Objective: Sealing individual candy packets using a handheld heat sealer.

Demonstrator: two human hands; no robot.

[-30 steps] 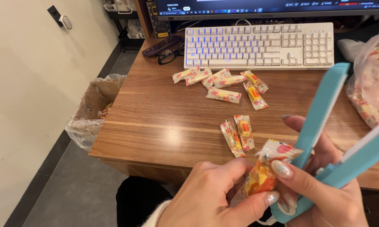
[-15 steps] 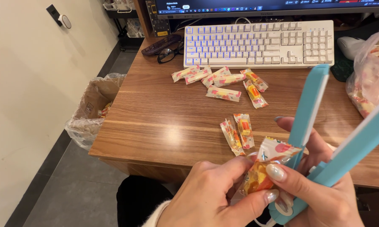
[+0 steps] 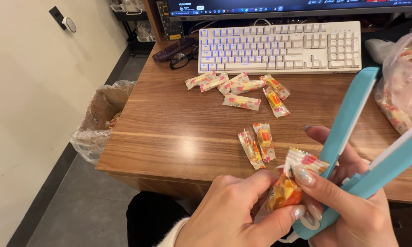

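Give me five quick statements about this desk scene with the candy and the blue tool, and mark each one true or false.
1. Both hands hold one wrapped candy between them. True.
2. The right hand also grips a light blue hinged sealer whose two arms stand apart. True.
3. The keyboard is black. False: it is white with a bluish glow.
4. Two wrapped candies lie side by side near the desk's front edge. True.
5. The eyeglasses lie to the right of the keyboard. False: they lie to its left, beside a dark case.
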